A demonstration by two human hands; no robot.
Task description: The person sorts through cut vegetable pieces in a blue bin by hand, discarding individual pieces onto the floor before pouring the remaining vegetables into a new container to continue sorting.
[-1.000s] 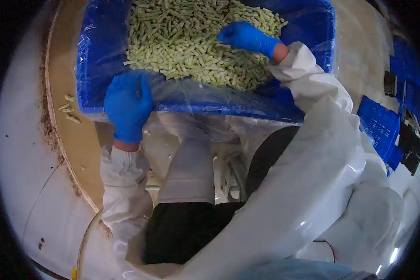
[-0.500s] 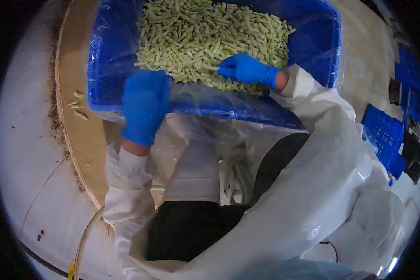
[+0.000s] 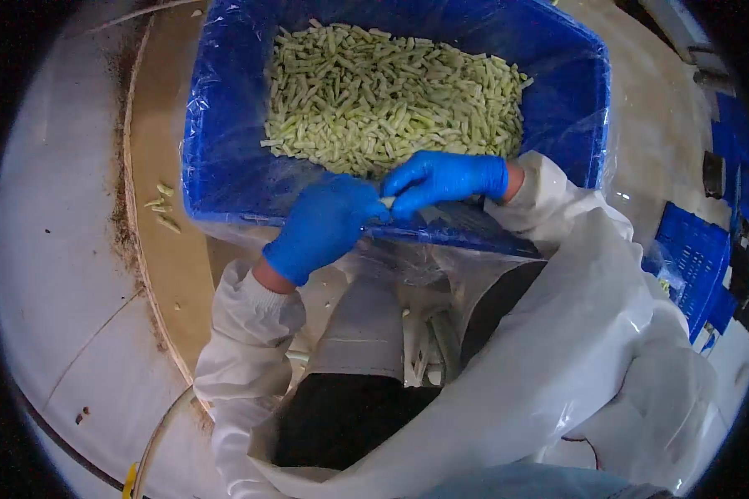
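Many short pale green cut pieces [image 3: 391, 100] lie heaped in a blue bin [image 3: 225, 133] lined with clear plastic. Near the bin's front edge, my left hand [image 3: 329, 224], in a blue glove, is closed close beside my right hand. A small pale piece [image 3: 387, 202] shows between the two hands. The gloved fingers of my right hand [image 3: 445, 181] are pinched on this piece. What the left fingers hold, if anything, is hidden.
Some loose green pieces [image 3: 165, 208] lie on the tan floor left of the bin. Blue perforated crates [image 3: 686, 249] stand at the right. A hose [image 3: 154, 437] runs along the lower left.
My left hand has moved right, to the right hand. My right hand has come down from the heap toward the bin's front edge. The view has shifted slightly.
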